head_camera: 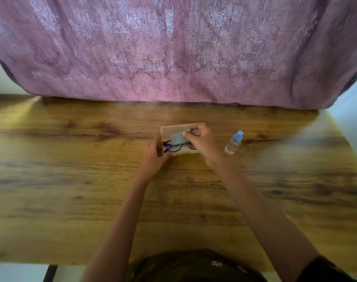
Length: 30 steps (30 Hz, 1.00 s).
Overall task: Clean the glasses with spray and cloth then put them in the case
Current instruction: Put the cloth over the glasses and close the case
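Observation:
An open pale pink glasses case (173, 129) lies on the wooden table, its lid raised toward the far side. Dark-framed glasses (172, 148) lie inside its lower half. My right hand (202, 144) pinches a folded grey-green cloth (178, 138) and holds it over the glasses. At the case's left end, my left hand (156, 154) grips the lower half. The right part of the glasses is hidden under the cloth and my right hand. A small clear spray bottle (233, 143) with a blue cap lies tilted to the right of the case.
The wooden table (71, 180) stretches wide on both sides of the case. A purple patterned curtain (173, 58) hangs along the table's far edge. The table's near edge runs just in front of my body.

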{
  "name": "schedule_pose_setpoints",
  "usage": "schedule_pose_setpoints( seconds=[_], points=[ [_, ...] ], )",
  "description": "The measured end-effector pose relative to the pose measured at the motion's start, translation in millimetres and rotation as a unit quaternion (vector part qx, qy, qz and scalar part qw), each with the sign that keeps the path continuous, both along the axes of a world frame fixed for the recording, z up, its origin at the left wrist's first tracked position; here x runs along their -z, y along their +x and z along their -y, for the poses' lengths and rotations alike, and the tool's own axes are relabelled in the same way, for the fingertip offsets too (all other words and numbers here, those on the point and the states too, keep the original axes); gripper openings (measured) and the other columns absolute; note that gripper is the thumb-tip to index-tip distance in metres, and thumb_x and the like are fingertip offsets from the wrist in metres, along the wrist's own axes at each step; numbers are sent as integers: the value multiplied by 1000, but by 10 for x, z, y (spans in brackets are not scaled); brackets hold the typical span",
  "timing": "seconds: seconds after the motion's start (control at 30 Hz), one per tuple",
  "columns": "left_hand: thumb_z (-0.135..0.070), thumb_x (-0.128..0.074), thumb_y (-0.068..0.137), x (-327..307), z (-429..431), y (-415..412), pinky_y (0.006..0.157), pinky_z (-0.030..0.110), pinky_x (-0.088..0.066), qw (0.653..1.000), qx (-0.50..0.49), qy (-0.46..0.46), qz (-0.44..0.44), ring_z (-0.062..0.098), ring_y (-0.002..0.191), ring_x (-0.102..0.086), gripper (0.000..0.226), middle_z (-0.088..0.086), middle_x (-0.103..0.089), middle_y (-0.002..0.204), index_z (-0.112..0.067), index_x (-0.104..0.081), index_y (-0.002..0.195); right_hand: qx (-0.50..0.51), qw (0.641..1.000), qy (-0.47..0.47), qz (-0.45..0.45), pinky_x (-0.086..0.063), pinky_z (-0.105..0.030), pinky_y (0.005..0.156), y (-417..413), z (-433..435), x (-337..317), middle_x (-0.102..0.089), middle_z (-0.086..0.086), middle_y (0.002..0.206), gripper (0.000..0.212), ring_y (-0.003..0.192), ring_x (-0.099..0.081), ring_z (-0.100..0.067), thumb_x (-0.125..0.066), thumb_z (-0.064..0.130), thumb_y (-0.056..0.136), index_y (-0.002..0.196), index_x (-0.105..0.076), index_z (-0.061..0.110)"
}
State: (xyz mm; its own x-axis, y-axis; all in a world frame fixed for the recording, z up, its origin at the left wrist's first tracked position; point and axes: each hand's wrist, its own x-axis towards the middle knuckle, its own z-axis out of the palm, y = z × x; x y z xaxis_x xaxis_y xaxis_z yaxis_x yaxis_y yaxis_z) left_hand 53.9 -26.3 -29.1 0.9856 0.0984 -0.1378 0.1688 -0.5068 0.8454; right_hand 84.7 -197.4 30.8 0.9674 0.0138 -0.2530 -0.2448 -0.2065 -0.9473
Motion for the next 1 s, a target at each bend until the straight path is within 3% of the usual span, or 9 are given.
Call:
schedule_pose_setpoints(
  seconds=[0.1,0.2,0.3,0.37,0.7,0.83,1.0],
  points=[
    [-29,-79,78,10,8,-11,103,47,-44,1000,-6,7,6,23,123,-46,81,6,-50,133,-19,-35,145,1,1000,-2,-10,-60,-36,81,10,-103,22,-66,-4,103,20,97,-66,-16,-67,16,91,107,-57,11],
    [-32,-78,78,29,7,-8,103,46,-45,1000,-9,9,1,22,123,-46,82,4,-50,134,-20,-34,146,8,998,-61,17,-60,-32,78,13,-97,46,-66,-4,104,16,94,-65,-14,-69,15,89,102,-59,14],
    [-36,-78,78,50,12,-11,103,43,-45,1000,-12,11,7,22,123,-46,80,1,-50,134,-23,-36,144,12,990,-123,70,-51,-8,64,6,-18,83,-64,4,94,15,84,-60,-4,-72,15,86,98,-62,15],
    [-38,-78,77,65,7,-13,104,43,-44,1000,-14,8,6,21,126,-44,82,1,-48,137,-25,-35,145,20,985,-148,90,-43,-1,57,-9,31,106,-61,7,92,17,80,-57,-1,-73,14,85,100,-64,14],
    [-41,-79,76,102,5,-16,100,36,-41,1000,-19,-3,1,19,127,-42,85,2,-46,138,-30,-32,146,-17,963,-243,114,-41,-13,72,-6,86,154,-64,-1,112,21,103,-57,-12,-70,13,87,108,-66,13],
    [-41,-79,76,108,2,-15,99,34,-41,1000,-21,-11,-1,18,125,-42,85,2,-45,137,-30,-32,146,7,910,-375,174,-36,-19,74,-49,94,163,-61,4,106,26,105,-50,-14,-74,26,84,108,-68,17],
    [-40,-78,76,111,-11,-15,95,32,-39,1000,-18,-9,4,18,124,-41,84,2,-46,137,-31,-32,146,-58,878,-415,233,-32,-19,71,-26,134,250,-51,11,89,18,95,-39,-8,-71,28,85,100,-73,17]
  ],
)
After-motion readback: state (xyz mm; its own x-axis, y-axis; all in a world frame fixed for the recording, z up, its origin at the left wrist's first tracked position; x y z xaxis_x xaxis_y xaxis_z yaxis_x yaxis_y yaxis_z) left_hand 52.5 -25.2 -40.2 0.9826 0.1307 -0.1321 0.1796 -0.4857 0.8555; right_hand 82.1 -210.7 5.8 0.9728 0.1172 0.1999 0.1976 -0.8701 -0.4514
